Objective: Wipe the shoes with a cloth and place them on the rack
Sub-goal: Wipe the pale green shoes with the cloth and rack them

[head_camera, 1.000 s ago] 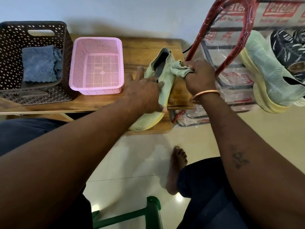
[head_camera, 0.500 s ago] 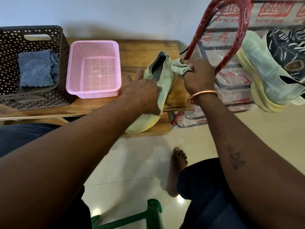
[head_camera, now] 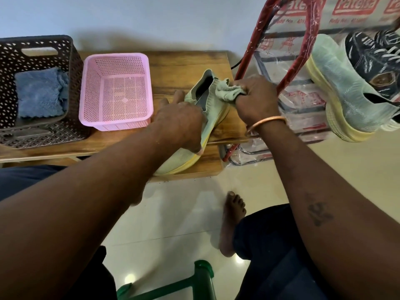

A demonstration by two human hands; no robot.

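A pale green knit shoe (head_camera: 213, 100) with a yellow sole lies on the wooden table (head_camera: 184, 66), toe toward me, tilted onto its side. My left hand (head_camera: 180, 123) grips its middle and holds it down. My right hand (head_camera: 256, 98) is closed around a bunched green cloth (head_camera: 228, 92), pressed against the shoe's collar at the heel. At the right, the red-framed rack (head_camera: 303, 50), still in plastic wrap, holds the matching green shoe (head_camera: 344, 89) and a dark patterned shoe (head_camera: 376, 61).
A pink perforated basket (head_camera: 93, 87) stands left of the shoe. Further left a dark brown basket (head_camera: 73, 68) holds a folded blue cloth (head_camera: 40, 92). My bare foot (head_camera: 232, 215) rests on the tiled floor, and a green frame (head_camera: 201, 276) shows at the bottom.
My right hand with the cloth has shifted a little along the shoe's heel collar. The left hand stays clamped on the shoe. The view has drifted slightly.
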